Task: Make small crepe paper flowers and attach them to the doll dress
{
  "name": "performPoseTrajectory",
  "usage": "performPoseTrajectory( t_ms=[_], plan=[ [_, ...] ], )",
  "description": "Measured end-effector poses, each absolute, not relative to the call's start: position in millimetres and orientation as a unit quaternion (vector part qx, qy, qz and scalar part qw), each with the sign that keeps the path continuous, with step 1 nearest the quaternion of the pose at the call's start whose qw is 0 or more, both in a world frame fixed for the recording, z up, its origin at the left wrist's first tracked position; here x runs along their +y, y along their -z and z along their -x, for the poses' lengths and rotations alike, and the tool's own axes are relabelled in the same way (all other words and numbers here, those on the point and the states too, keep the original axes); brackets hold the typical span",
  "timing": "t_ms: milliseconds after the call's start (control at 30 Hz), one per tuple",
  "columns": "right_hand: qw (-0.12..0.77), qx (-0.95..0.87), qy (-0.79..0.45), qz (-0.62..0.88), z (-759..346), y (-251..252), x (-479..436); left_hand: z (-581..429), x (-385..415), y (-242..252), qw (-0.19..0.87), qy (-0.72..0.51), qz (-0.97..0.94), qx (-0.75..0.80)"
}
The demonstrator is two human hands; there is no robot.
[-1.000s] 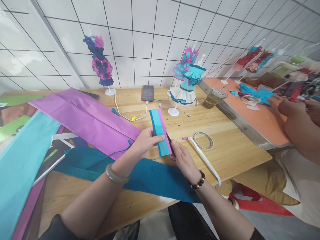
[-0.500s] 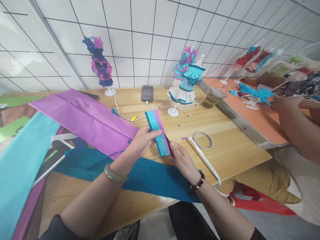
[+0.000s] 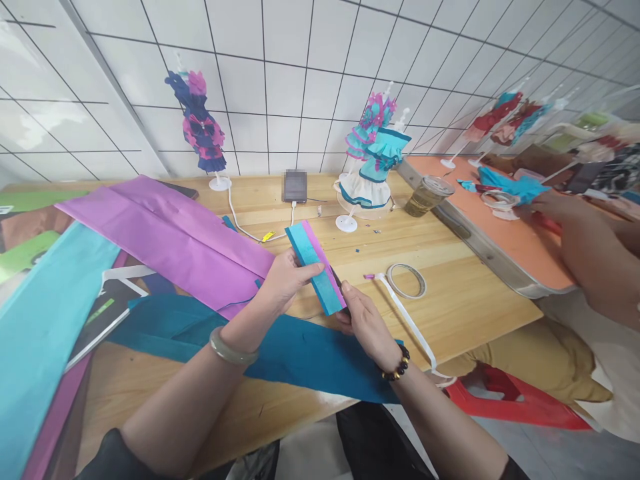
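My left hand [image 3: 286, 281] pinches a layered crepe paper strip [image 3: 311, 257] between thumb and fingers. The strip is turquoise with a darker teal edge and a purple band along its right side. Closed around the handles of dark scissors, my right hand [image 3: 367, 321] is at the strip's lower right. The scissors' blade [image 3: 339, 283] lies along the purple edge, and the handles are mostly hidden by my fingers. Beneath both hands stretches a wide sheet of teal crepe paper [image 3: 310, 357]. A purple sheet [image 3: 175, 237] lies to the left.
A tape roll [image 3: 407, 281] and white strip [image 3: 407, 320] lie at right. Behind are a phone-like device [image 3: 295, 187] on a cable, a drink cup [image 3: 429, 195] and paper dresses on stands [image 3: 203, 127]. At far right, another person's arms [image 3: 595, 247] reach over an orange table [image 3: 530, 257].
The paper strip has tilted and shifted slightly to the left at its top end. My hands stay almost in place. The other person's hands at right have moved a little.
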State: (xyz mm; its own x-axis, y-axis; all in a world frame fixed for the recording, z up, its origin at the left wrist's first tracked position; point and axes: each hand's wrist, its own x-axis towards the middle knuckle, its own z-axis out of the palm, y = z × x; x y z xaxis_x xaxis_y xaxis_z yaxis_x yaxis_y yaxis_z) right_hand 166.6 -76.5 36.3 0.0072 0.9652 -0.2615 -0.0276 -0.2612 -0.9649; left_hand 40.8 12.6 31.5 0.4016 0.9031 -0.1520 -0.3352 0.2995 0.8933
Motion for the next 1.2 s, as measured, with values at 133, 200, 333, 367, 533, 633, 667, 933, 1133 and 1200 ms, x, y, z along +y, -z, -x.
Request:
performPoseTrajectory(
  t_ms=[133, 200, 333, 367, 533, 633, 667, 933, 1133, 1200],
  plan=[
    [0.435, -0.436, -0.548, 0.566, -167, -38, -76, -41, 11, -33, 0.702, -0.415, -0.460, 0.351],
    [0.432, -0.453, -0.520, 0.581, -168, -39, -76, -42, 10, -32, 0.695, -0.411, -0.481, 0.341],
    [0.423, -0.468, -0.483, 0.607, -169, -41, -75, -45, 6, -30, 0.696, -0.400, -0.495, 0.332],
    [0.420, -0.466, -0.482, 0.611, -170, -41, -75, -46, 5, -30, 0.697, -0.398, -0.493, 0.336],
    [0.413, -0.467, -0.477, 0.619, -169, -41, -76, -48, 2, -32, 0.720, -0.385, -0.465, 0.342],
    [0.415, -0.475, -0.474, 0.614, -169, -41, -76, -48, 2, -32, 0.727, -0.377, -0.457, 0.348],
    [0.417, -0.479, -0.472, 0.612, -169, -41, -76, -48, 2, -32, 0.726, -0.374, -0.458, 0.351],
    [0.423, -0.500, -0.459, 0.601, -170, -38, -74, -49, 2, -30, 0.746, -0.372, -0.441, 0.333],
    [0.427, -0.516, -0.433, 0.603, -170, -40, -74, -50, 2, -30, 0.748, -0.369, -0.441, 0.332],
    [0.427, -0.515, -0.429, 0.607, -170, -40, -74, -50, 2, -30, 0.752, -0.369, -0.439, 0.324]
  ],
)
